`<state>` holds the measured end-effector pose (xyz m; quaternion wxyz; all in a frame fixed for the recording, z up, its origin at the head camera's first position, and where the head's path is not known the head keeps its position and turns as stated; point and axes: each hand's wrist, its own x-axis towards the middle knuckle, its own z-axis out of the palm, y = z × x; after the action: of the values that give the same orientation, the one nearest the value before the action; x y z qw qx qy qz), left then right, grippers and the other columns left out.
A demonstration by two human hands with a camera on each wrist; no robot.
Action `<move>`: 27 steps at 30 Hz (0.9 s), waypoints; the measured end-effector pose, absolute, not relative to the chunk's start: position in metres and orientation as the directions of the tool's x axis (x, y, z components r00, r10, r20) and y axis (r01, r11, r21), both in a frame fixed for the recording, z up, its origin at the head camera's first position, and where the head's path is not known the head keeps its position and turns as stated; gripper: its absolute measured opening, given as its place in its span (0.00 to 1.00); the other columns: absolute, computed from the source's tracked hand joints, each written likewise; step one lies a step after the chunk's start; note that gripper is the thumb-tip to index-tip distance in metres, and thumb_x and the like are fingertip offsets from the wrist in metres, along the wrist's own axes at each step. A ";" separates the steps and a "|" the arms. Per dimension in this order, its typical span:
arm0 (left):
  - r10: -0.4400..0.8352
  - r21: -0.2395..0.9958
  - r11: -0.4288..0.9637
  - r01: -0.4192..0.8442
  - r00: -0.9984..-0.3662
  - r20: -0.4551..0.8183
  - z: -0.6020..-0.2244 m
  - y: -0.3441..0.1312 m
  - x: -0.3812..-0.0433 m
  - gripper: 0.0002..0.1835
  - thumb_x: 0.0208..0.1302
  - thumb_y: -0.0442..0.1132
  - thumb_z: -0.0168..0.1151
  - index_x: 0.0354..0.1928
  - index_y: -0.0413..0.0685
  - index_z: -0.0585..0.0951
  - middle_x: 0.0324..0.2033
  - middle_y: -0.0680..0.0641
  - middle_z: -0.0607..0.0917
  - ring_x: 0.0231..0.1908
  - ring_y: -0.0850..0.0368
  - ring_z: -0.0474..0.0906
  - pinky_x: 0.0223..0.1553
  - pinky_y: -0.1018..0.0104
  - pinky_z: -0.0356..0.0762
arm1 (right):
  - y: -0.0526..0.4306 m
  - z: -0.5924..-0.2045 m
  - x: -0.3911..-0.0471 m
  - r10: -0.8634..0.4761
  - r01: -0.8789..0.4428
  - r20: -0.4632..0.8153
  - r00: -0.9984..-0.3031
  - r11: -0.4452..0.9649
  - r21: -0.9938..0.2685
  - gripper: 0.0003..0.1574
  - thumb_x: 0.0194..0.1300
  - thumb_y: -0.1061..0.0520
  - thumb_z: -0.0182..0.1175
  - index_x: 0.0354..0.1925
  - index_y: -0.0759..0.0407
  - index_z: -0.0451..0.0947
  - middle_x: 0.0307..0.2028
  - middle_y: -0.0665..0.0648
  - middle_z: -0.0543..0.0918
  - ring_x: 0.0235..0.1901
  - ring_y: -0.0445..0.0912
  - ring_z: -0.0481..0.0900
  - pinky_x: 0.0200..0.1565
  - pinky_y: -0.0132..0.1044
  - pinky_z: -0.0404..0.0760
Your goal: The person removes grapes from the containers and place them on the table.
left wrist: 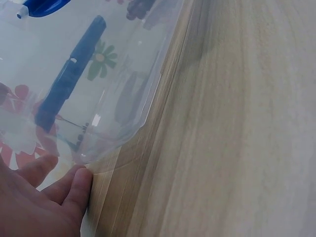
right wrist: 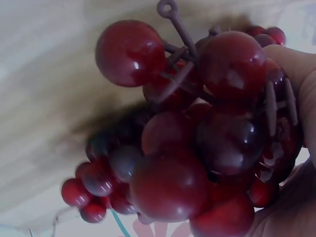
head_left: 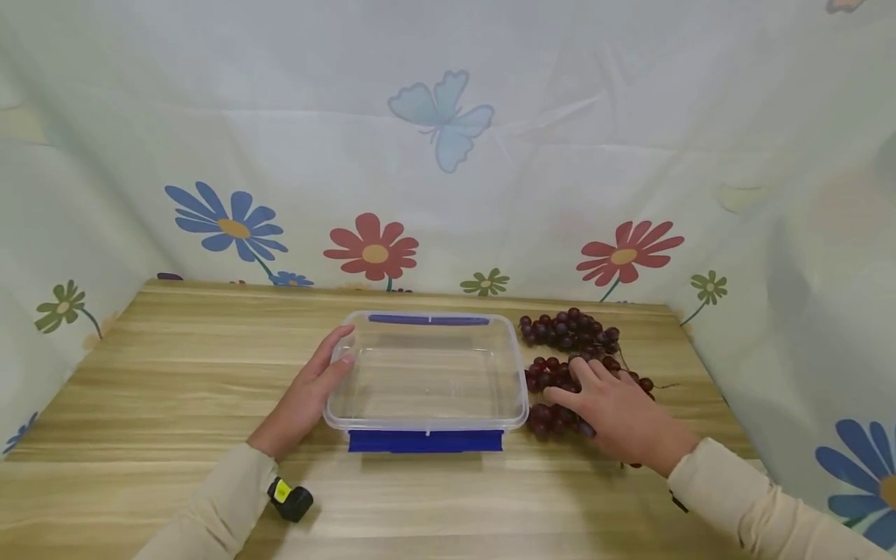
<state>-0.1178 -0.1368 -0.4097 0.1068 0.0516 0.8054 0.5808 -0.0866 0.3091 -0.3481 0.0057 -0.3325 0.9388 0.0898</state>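
A clear plastic food container (head_left: 427, 425) with blue clips stands on the wooden table. My left hand (head_left: 308, 393) rests against its left side, the thumb over the rim. In the left wrist view the straight fingers (left wrist: 74, 190) touch the container's lower corner. To its right lie bunches of dark red grapes (head_left: 567, 330), set one behind another. My right hand (head_left: 623, 412) reaches over the middle and front bunches, fingers bent down among them. Close up in the right wrist view, the hand grips a grape bunch (right wrist: 170, 185) with a short brown stem; the fingertips are partly hidden.
The wooden table (head_left: 175, 373) ends at a pale cloth backdrop (head_left: 280, 117) printed with flowers and a butterfly, which also rises at both sides. A black device with a yellow label (head_left: 290, 500) sits at the left wrist, close over the table.
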 end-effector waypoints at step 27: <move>0.211 0.944 0.328 -0.043 -0.970 -0.117 -0.414 -0.136 -0.118 0.29 0.83 0.59 0.40 0.81 0.80 0.51 0.85 0.47 0.47 0.81 0.32 0.47 0.74 0.21 0.47 | 0.328 -0.386 -0.068 -0.682 -0.641 0.034 -0.731 0.702 0.311 0.38 0.53 0.54 0.79 0.61 0.42 0.78 0.50 0.57 0.77 0.44 0.53 0.72 0.38 0.44 0.68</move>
<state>-0.1179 -0.1363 -0.4139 0.1098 0.0520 0.8075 0.5773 -0.0680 0.3280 -0.3864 -0.0731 -0.3595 0.9196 0.1402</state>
